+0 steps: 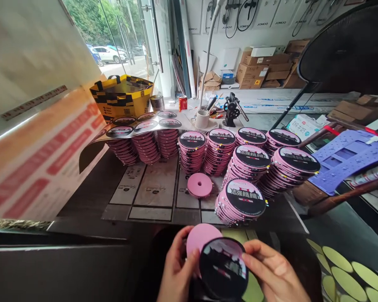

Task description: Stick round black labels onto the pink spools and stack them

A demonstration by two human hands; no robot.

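In front of the table edge, my left hand point(180, 268) is closed round a pink round foam spool point(202, 238), thumb on the near side. A round black sticker point(223, 274) with a pink and white print overlaps the spool's front. My right hand point(269, 268) pinches the sticker's right edge between thumb and fingers; whether it is stuck to the spool I cannot tell. Pale yellow-green backing point(253, 289) shows below. On the table, a bare pink spool point(199, 184) with a centre hole lies beside a stack of labelled spools point(244, 201) with small pins round their rims.
More labelled stacks point(192, 153) stand across the table point(153, 184). A sheet of round stickers point(151, 126) rests over the left stacks. Behind are a yellow bag point(126, 98), a red can point(182, 103) and a white cup point(202, 119). A purple stool point(349, 157) stands right.
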